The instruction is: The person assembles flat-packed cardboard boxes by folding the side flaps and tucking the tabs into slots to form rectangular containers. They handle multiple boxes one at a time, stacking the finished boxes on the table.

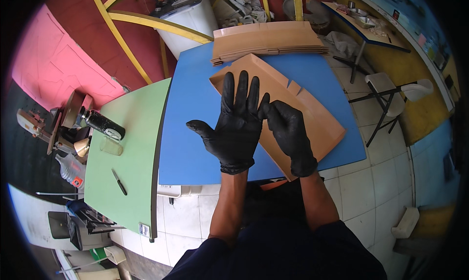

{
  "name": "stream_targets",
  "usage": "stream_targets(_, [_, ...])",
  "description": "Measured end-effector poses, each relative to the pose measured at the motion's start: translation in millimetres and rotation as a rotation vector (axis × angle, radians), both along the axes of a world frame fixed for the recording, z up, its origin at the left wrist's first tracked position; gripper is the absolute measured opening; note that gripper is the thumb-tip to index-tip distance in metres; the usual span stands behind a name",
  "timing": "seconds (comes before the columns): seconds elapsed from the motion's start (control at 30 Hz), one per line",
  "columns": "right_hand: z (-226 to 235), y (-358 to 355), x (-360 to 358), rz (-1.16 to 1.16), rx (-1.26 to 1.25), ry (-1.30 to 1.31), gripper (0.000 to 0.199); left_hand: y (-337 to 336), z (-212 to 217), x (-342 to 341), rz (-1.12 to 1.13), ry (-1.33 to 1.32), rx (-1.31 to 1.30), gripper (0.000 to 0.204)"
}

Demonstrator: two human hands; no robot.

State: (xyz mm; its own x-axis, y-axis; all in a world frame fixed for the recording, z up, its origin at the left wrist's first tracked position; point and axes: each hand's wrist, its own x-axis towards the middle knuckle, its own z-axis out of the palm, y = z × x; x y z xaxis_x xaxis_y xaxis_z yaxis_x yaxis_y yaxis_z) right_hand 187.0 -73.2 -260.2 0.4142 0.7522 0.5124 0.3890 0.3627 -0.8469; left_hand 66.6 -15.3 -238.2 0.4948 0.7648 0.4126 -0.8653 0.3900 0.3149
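Observation:
Both of my hands wear black gloves and are held up over a blue table [188, 148]. My left hand [237, 126] is open, palm turned up and fingers spread. With bent fingers, my right hand [290, 133] pinches the glove at the left little finger. Beneath the hands lies a brown cardboard tray [312, 119], set at an angle, with low folded walls and slits along its far right edge. Behind it, a stack of flat brown cardboard pieces [268, 40] rests at the table's far edge.
A green table [134, 182] adjoins on the left, carrying a knife [119, 182], a clear glass mug [111, 145] and a black bottle [105, 124] on its side. A folding chair [388, 94] stands right. Yellow bars [159, 25] and a white appliance [188, 28] are behind.

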Motion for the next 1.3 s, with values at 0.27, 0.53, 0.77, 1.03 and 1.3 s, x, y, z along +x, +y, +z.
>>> stream_targets(0.27, [11, -16, -4, 0.016, -0.238, -0.165, 0.023, 7, -9, -6, -0.074, -0.073, -0.05, 0.121])
stream_targets(0.53, [28, -14, -23, 0.17, 0.064, 0.003, 0.019, 10, -19, 4, 0.52, 0.566, 0.44, 0.076])
stream_targets(0.77, [23, -7, -36, 0.282, 0.139, 0.007, 0.014, -5, -24, 7, 0.287, 0.388, 0.293, 0.062])
stream_targets(1.03, [21, -11, -33, 0.246, 0.091, -0.077, 0.014, -3, -24, 10, 0.159, 0.408, 0.174, 0.073])
stream_targets(1.3, [15, -9, -33, 0.258, 0.157, 0.011, 0.014, -5, -24, 11, 0.162, 0.453, 0.187, 0.078])
